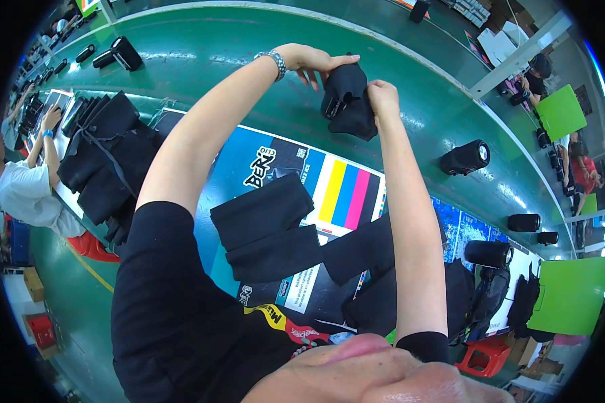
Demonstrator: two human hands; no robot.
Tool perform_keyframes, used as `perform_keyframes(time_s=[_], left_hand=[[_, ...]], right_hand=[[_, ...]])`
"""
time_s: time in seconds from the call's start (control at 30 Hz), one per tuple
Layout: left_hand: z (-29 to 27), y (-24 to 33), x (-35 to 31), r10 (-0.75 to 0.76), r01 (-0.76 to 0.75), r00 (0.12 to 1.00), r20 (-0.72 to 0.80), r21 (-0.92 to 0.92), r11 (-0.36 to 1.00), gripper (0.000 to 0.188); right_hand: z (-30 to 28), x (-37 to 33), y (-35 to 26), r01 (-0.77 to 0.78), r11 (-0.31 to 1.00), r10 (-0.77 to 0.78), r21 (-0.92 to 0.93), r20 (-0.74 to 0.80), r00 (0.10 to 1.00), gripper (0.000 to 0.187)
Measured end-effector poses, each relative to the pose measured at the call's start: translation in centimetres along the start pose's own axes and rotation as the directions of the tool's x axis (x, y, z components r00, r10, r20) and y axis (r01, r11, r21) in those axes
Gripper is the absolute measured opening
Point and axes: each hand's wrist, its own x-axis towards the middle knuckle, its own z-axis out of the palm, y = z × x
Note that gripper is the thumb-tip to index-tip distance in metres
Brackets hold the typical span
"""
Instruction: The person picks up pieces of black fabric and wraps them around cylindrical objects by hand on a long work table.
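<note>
Clearly, bare green surface (pixel 215 64) flanks the black cloth (pixel 356 113) between both hands (pixel 314 64) (pixel 384 99).

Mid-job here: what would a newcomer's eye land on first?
Probably the printed sheet with yellow, blue and pink stripes, mid-picture. Next, perhaps the black cloth item between the left grip and right grip, upper centre, then the bright green panel at lower right.
</note>
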Motion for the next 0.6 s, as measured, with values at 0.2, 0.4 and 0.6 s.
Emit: perform_keyframes(time_s=[0.2,0.4,0.6], left_hand=[[2.3,-2.0,2.7,0.184,-0.219,0.975,-0.123,-0.410,0.886,0.050],[6.0,-4.8,5.8,-0.090,-0.172,0.936,-0.340,-0.666,0.726,0.021],[7.2,-9.5,9.6,0.282,-0.313,0.836,-0.470,0.013,0.950,0.014]], right_hand=[[-0.6,-0.4,-1.5,0.035,0.985,-0.028,-0.171,0.042,0.999,0.022],[-1.9,-1.1,-2.1,0.085,0.935,-0.071,-0.345,0.054,0.996,0.024],[-1.3,-1.7,-0.1,0.049,0.920,-0.037,-0.390,0.038,0.999,0.025]])
